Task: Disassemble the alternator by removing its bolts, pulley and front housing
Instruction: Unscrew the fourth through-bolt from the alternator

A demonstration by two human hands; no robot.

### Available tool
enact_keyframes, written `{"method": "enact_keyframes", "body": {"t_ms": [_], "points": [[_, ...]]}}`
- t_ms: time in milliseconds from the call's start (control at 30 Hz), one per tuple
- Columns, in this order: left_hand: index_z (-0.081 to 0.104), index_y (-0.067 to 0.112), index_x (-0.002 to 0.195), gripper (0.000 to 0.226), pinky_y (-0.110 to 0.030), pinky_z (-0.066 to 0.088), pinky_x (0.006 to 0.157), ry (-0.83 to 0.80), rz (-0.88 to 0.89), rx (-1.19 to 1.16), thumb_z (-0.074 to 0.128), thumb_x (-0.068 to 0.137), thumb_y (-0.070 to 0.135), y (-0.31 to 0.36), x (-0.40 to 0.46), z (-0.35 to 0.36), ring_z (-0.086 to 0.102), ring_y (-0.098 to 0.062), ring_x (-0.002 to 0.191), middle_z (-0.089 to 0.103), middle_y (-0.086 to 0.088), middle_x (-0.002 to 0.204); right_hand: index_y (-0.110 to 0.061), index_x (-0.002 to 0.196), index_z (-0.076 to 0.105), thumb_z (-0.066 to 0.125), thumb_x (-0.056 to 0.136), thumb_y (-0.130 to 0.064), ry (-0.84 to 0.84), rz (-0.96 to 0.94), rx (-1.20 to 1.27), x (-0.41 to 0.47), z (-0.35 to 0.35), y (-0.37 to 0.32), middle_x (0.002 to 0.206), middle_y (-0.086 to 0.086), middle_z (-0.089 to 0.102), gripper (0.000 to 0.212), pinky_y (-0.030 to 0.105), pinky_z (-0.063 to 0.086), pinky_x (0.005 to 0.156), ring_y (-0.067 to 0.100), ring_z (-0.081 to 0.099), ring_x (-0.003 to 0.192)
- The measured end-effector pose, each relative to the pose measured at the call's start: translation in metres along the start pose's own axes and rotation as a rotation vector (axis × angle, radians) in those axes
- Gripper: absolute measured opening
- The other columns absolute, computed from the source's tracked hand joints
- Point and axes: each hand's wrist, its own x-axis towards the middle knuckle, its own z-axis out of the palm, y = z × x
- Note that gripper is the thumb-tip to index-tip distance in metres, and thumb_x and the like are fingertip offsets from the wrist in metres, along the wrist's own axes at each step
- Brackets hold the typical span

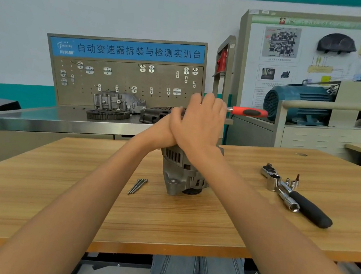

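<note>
A grey alternator (181,172) stands upright in the middle of the wooden table (61,192). My wrists cross right above it. My right hand (200,125) is in front, its fingers curled over the head end of a red-handled ratchet (249,112) that sticks out level to the right. My left hand (164,133) lies mostly behind the right one and grips the top of the alternator; its fingertips are blurred. The alternator's top is hidden by both hands. Three long bolts (137,186) lie loose on the table just left of the alternator.
A black-handled ratchet wrench (308,207) with an extension and a few small sockets (293,182) lies on the table to the right. Behind the table stands a steel bench (46,118) with gearbox parts and a pegboard. A blue electric motor (298,103) sits at the back right.
</note>
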Motion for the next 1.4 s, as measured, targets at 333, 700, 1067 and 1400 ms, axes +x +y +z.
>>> {"method": "enact_keyframes", "body": {"t_ms": [333, 700, 1067, 1400], "points": [[0.065, 0.019, 0.072, 0.019, -0.010, 0.045, 0.054, -0.099, -0.148, -0.031, 0.058, 0.086, 0.007, 0.002, 0.000, 0.001, 0.062, 0.000, 0.056, 0.065, 0.010, 0.056, -0.016, 0.049, 0.033, 0.045, 0.090, -0.011, -0.110, 0.208, 0.986, 0.019, -0.001, 0.011, 0.056, -0.003, 0.035, 0.042, 0.029, 0.029, 0.060, 0.010, 0.036, 0.059], [0.063, 0.013, 0.086, 0.014, -0.025, 0.049, 0.067, -0.021, -0.097, 0.079, 0.056, 0.087, 0.001, 0.001, 0.004, 0.003, 0.061, -0.010, 0.072, 0.067, -0.005, 0.080, -0.012, 0.072, 0.053, 0.044, 0.085, -0.022, 0.030, 0.073, 0.430, 0.004, 0.004, 0.010, 0.076, 0.001, 0.047, 0.019, 0.030, 0.035, 0.076, 0.016, 0.044, 0.076], [0.057, 0.010, 0.098, 0.021, -0.037, 0.052, 0.079, -0.071, -0.012, 0.043, 0.049, 0.087, -0.006, 0.007, -0.002, 0.002, 0.054, -0.020, 0.089, 0.062, -0.027, 0.105, -0.015, 0.053, 0.034, 0.042, 0.081, -0.018, -0.101, -0.003, 0.844, 0.011, 0.000, 0.000, 0.061, 0.000, 0.035, 0.030, 0.028, 0.028, 0.062, 0.018, 0.037, 0.064], [0.057, 0.017, 0.064, 0.028, -0.010, 0.043, 0.050, -0.062, -0.145, -0.018, 0.054, 0.083, -0.003, 0.001, 0.000, 0.001, 0.057, 0.002, 0.049, 0.060, 0.010, 0.046, -0.013, 0.050, 0.036, 0.042, 0.093, -0.012, -0.265, 0.271, 1.199, 0.020, 0.002, -0.004, 0.047, -0.001, 0.032, 0.044, 0.026, 0.031, 0.056, 0.010, 0.032, 0.048]]}}
